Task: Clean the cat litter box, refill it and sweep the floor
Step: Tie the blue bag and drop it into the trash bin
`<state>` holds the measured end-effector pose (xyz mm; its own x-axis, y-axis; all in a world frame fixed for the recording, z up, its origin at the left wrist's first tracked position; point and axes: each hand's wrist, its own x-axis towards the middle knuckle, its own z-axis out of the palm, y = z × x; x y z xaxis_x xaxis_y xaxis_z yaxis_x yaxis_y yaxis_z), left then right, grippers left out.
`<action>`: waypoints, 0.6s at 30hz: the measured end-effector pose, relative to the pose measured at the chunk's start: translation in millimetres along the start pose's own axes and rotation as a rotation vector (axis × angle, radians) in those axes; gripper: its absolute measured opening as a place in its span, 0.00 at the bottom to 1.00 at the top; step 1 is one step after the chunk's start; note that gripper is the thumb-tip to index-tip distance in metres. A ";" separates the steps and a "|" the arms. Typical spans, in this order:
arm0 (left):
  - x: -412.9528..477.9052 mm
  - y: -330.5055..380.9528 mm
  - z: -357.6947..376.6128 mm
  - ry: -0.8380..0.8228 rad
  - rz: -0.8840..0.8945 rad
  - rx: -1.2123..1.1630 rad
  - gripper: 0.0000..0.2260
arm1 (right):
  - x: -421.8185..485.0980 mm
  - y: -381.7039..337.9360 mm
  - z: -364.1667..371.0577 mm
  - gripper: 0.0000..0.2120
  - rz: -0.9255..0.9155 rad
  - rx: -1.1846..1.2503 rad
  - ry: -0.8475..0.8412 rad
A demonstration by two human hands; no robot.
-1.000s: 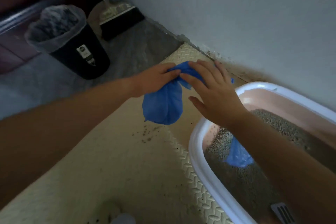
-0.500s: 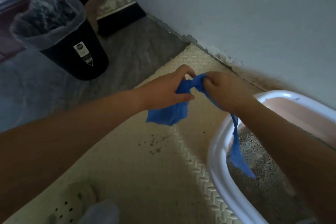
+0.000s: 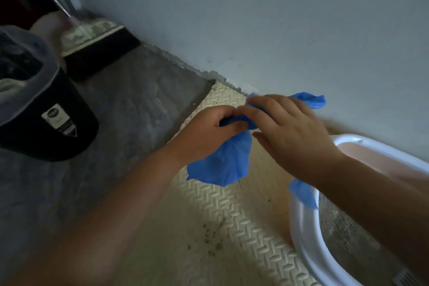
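- left hand [image 3: 209,132] at frame centre, fingers clenched on the neck of one blue bag [image 3: 222,165]; right hand [image 3: 290,137] fingers pinching the same bag; bag contents hidden
- one litter box [image 3: 306,239] at lower right holds grey litter [image 3: 343,237]
- one black bin [image 3: 44,109] with a liner at upper left; contents unclear
- litter crumbs on the mat [image 3: 209,216]

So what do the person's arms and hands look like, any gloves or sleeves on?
Neither. The left hand and the right hand are bare, with no gloves, rings or watch showing. Both forearms are bare as far as the picture shows them, with no sleeve in view.
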<state>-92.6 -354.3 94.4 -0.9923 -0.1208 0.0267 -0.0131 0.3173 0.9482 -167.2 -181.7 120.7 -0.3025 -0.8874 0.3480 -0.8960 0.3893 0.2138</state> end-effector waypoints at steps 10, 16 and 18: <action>8.4 13.3 -21.1 0.020 0.042 -0.101 0.17 | 45.7 8.6 -41.5 0.07 0.261 0.202 -0.367; 4.6 21.5 -37.1 0.242 0.200 0.267 0.08 | 73.1 0.4 -31.6 0.11 0.703 0.843 -0.376; 4.2 21.7 -49.1 0.312 0.293 0.514 0.06 | 82.9 -8.8 -27.5 0.16 0.788 1.124 -0.394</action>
<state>-91.0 -394.1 130.7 -0.8828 -0.2031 0.4235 0.1178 0.7771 0.6182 -175.4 -251.9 172.7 -0.7360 -0.6173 -0.2780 -0.1756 0.5707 -0.8022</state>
